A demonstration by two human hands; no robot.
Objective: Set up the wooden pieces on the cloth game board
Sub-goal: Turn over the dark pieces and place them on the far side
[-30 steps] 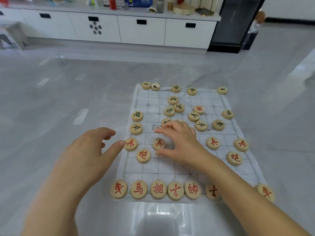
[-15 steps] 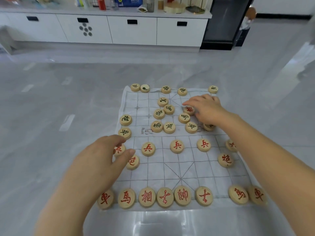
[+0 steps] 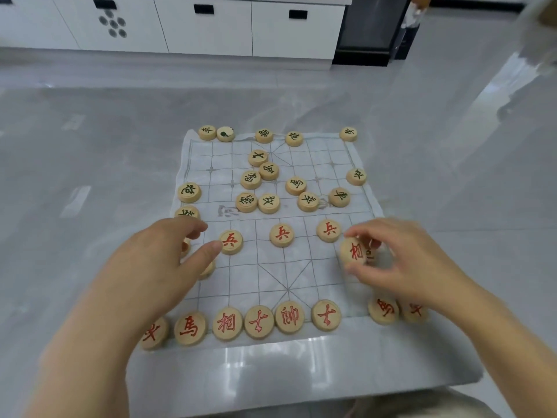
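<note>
A white cloth game board (image 3: 283, 273) with a printed grid lies on the grey floor. Round wooden discs stand on it: red-lettered ones along the near edge (image 3: 259, 322) and in a row across the middle (image 3: 281, 235), green-lettered ones (image 3: 268, 171) scattered over the far half. My right hand (image 3: 401, 263) pinches a red-lettered disc (image 3: 353, 251), tilted on edge, above the board's right side. My left hand (image 3: 159, 260) hovers over the board's left edge, fingers loosely curled, covering two or three discs; its thumb tip is next to a red disc (image 3: 231, 242).
White cabinets (image 3: 205, 25) with black handles run along the far wall, with a black unit (image 3: 370, 31) to their right. Glossy grey floor surrounds the cloth on all sides. The cloth's far left corner (image 3: 190, 137) is curled up.
My right hand came back from the far right of the board toward me, now holding a red-lettered disc it picked up there. The left hand stays over the left edge.
</note>
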